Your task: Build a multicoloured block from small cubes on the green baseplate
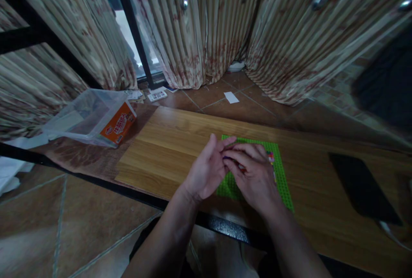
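Note:
My left hand (206, 172) is turned palm up over the left side of a green studded baseplate (285, 185), its thumb raised and its fingers stretched out. My right hand (254, 175) reaches across the plate with its fingertips pinched together at the left hand's fingers. A tiny dark purple piece (226, 157) shows at those fingertips, too small to make out clearly. Several small coloured bricks (271, 156) sit on the baseplate, mostly hidden by my right hand.
The baseplate lies on a wooden table board (161, 149). A clear plastic bin (86, 119) with an orange label stands at the left. A black tablet-like device (363, 188) with a white cable lies at the right. Striped curtains (193, 33) hang behind; a white card (231, 97) is on the floor.

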{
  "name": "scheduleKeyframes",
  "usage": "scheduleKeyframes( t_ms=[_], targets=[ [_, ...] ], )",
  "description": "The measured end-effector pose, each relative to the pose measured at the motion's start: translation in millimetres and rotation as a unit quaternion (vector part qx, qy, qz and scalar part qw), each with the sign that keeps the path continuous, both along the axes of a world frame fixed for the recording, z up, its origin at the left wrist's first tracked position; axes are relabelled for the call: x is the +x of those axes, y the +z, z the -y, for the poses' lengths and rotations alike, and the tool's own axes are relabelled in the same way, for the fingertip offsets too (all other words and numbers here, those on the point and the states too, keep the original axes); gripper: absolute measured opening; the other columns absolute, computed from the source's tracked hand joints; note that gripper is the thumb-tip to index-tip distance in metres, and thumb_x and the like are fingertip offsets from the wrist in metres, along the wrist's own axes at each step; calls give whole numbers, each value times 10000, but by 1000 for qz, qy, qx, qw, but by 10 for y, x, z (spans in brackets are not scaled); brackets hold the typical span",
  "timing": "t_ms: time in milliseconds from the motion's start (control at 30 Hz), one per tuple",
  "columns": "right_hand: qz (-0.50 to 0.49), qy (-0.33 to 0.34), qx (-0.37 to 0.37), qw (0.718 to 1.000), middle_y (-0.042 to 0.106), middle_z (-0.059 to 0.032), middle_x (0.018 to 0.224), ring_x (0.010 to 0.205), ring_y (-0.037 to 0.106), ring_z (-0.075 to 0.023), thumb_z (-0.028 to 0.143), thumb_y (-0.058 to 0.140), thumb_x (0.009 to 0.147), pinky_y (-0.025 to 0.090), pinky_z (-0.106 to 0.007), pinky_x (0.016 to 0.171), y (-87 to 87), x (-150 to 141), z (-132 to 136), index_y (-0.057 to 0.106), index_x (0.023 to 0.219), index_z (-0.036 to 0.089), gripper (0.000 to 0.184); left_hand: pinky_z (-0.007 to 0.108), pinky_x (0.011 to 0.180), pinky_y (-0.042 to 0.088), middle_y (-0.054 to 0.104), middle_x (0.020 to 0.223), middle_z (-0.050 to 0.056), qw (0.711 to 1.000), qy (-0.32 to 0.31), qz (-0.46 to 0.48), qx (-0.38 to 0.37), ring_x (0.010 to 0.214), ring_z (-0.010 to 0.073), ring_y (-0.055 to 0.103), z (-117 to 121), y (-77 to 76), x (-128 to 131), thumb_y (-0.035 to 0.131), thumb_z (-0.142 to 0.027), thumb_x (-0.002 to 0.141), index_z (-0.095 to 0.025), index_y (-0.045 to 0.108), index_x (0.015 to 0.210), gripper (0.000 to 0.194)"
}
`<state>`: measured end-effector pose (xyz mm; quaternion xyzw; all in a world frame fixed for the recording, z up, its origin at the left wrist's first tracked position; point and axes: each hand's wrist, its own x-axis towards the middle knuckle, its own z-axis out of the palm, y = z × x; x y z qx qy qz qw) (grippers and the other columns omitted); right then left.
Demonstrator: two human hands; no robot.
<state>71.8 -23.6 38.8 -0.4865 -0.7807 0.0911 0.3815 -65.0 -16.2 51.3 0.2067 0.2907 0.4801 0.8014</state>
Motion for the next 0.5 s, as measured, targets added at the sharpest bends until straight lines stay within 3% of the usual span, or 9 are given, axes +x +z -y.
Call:
scheduleKeyframes(
  t_ms=[200,333,367,433,500],
  targets=[
    [-8,-10,28,1000,734,-36,957,909,594,-235,276,556,967,464,-408,813,40,-33,-35,734,941,268,180,318,975,482,686,1215,135,999,-18,-10,49,1169,234,620,-7,105,-209,510,-661,897,-181,675,1208,596],
    [-73,-49,20,996,726,-27,900,887,622,-223,312,560,964,470,-389,807,113,83,-50,713,933,264,163,344,976,473,712,1173,130,983,89,-150,58,1104,242,652,-95,45,-465,714,-493,809,-156,712,1092,440],
    [-92,-68,13,993,725,-26,904,904,630,-225,329,565,960,475,-388,818,122,141,-56,711,937,266,161,329,942,480,730,1082,112,964,144,-216,54,1022,223,668,-124,4,-527,750,-435,775,-146,726,1003,369],
    [-118,-107,-5,987,727,-27,930,938,642,-233,366,572,948,483,-396,843,119,271,-71,712,940,272,169,296,857,483,730,916,65,900,225,-368,65,864,181,659,-173,-91,-622,766,-338,735,-152,729,899,250],
    [-126,-130,-28,983,728,-29,952,944,649,-236,391,577,937,488,-404,860,92,389,-86,716,942,272,183,282,761,467,716,826,35,825,205,-517,105,737,165,627,-192,-177,-655,759,-257,708,-168,741,873,188]
  ],
)
